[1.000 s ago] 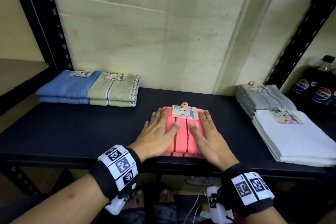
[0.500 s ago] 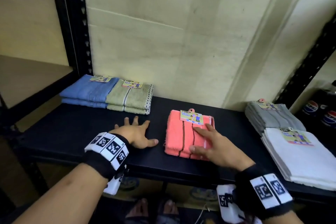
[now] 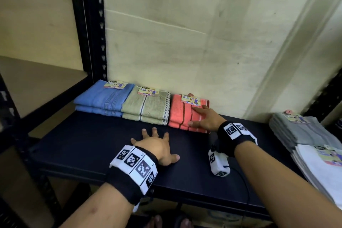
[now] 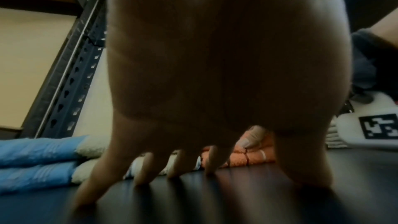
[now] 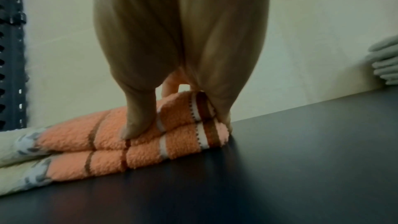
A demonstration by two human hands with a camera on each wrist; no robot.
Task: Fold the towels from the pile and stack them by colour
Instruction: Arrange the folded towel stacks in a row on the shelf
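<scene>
Since the earlier frames the coral towel (image 3: 182, 114) has gone from the middle of the shelf (image 3: 92, 144) to the back wall, where it now lies flush against the green stack. The left hand, which had pressed on it, has come off onto bare shelf.

At the far left a black slotted upright (image 3: 88, 24) rises from the shelf. Next to it sit the folded blue towels (image 3: 100, 101), two high, with the green towels (image 3: 146, 109), also two high, touching them on the right. Each stack carries a card tag; the tag on the green stack (image 3: 148, 91) reads "Face Towel". The coral towel's tag (image 3: 190, 99) looks alike, but its print is too small to read.

The left hand (image 3: 155, 147) rests palm down on the shelf in front of the green stack, fingers (image 4: 146, 171) spread wide and straight, holding nothing. The right hand (image 3: 207, 119) grips the coral towel's near right corner: the thumb presses the front fold while the fingers (image 5: 221, 110) wrap the right edge.

At the far right, well apart, lie a grey stack (image 3: 296, 131) and white towels (image 3: 318, 174), both tagged.
</scene>
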